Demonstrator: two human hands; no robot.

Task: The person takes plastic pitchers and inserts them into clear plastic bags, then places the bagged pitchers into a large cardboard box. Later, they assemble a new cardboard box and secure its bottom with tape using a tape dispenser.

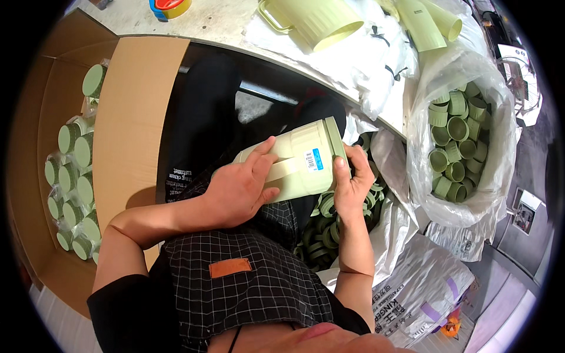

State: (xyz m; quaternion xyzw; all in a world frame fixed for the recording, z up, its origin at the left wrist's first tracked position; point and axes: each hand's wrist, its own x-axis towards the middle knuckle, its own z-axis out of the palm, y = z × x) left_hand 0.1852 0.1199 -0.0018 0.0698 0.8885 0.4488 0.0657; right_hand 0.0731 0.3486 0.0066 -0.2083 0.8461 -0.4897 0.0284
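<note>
A pale green plastic jug (297, 181) with a darker green lid (335, 138) lies tilted across my lap. It bears a small blue and white sticker (314, 160). My left hand (240, 189) grips the body near its base, fingers spread over a raised strip that looks like the handle. At the lid end my right hand (353, 179) holds the rim, with the thumb on the near side and the fingers curled round the lid's edge. The far side of the jug is hidden.
A cardboard carton (132, 126) at left holds several wrapped green-lidded containers (83, 150). Another jug (312, 23) lies on the worktable (220, 23) beside a tape roll (169, 7). At right, a clear bag (424, 176) holds green cup-shaped pieces (458, 128); curved green pieces (321, 247) fill a lower sack.
</note>
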